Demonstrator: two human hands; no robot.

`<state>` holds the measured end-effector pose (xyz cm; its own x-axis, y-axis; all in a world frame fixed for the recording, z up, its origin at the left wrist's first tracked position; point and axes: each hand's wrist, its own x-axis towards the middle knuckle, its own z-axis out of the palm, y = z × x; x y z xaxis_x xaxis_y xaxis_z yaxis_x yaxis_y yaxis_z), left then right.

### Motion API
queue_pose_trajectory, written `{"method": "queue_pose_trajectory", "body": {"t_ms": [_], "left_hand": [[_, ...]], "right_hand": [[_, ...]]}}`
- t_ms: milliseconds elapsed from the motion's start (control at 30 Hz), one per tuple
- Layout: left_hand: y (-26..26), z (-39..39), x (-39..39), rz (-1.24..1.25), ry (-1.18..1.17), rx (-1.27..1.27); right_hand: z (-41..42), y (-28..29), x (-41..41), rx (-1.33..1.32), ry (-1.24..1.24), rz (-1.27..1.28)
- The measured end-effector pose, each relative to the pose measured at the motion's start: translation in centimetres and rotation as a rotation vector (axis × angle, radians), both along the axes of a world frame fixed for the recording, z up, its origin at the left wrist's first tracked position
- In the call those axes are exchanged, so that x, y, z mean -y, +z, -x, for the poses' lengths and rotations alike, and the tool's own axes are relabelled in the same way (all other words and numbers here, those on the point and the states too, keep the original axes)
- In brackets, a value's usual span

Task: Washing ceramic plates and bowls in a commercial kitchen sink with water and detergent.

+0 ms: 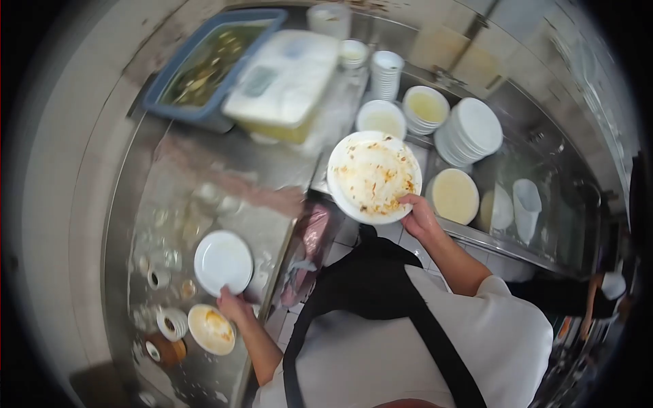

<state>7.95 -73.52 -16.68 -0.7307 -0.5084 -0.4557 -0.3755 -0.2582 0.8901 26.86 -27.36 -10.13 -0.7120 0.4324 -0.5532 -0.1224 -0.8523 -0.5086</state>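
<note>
My right hand [419, 218] grips the rim of a round white plate [370, 171], thumb on top. Orange-brown food scraps and sauce smear its face. My left hand [235, 307] has hold of the near edge of a smaller white plate [223, 261], which looks mostly clean, over the metal counter on the left; whether it rests there I cannot tell. Just below that hand lies an oval bowl [212, 329] with orange residue. Close by are a stack of small white cups [172, 324] and a brown pot [166, 350].
A blue-rimmed tub [153, 99] of murky liquid stands beside a white-lidded container [285, 76]. Around the sink [556, 214] are stacked plates [479, 127], bowls [426, 107], tall stacked cups [386, 74] and a white scoop [526, 209]. A pink bag [315, 229] sits below the counter edge. Another person [571, 298] is at right.
</note>
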Motion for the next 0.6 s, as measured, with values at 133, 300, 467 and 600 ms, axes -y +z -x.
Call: {"method": "queue_pose_trajectory", "body": {"t_ms": [133, 300, 467, 600], "left_hand": [[-1.3, -0.1, -4.6, -0.011, -0.071, -0.05], [-5.5, -4.7, -3.1, 0.593, -0.686, -0.418], [11.6, -8.6, -32.3, -0.006, -0.634, -0.186], [11.1, -6.4, -48.2, -0.274, -0.832, 0.013]], "right_hand": [[-2.5, -1.8, -14.1, -0.028, -0.472, -0.065], [-6.1, -4.7, -32.1, -0.027, -0.822, -0.141], [-9.2, -8.8, -44.6, 0.013, -0.974, -0.097], [-11.1, -9.0, -50.5, 0.159, -0.892, -0.129]]}}
